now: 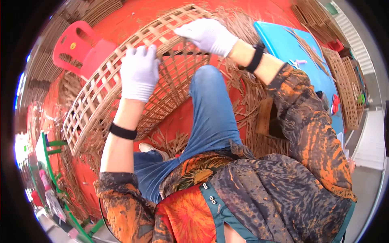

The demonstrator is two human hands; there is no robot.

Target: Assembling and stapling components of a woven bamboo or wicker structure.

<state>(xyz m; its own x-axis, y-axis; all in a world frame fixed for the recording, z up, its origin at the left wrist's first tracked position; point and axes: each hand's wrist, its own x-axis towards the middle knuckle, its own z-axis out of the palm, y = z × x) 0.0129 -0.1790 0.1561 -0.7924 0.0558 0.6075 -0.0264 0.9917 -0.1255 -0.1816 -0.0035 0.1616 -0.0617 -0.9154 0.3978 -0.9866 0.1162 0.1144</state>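
Note:
A large woven basket of flat brown strips, with an open lattice wall, lies tilted in front of my knees. My left hand, in a white knitted glove, curls its fingers over the near rim of the basket. My right hand, gloved the same way, is farther off and to the right, above the basket's inside. Its thumb and fingers are pressed together at the weave, and what they pinch is too small to make out.
A red plastic chair stands beyond the basket at left. To the right is a blue table with loose strips and small tools. Cut strips litter the red floor around my legs. A green-framed stand is at far left; woven panels lean at far right.

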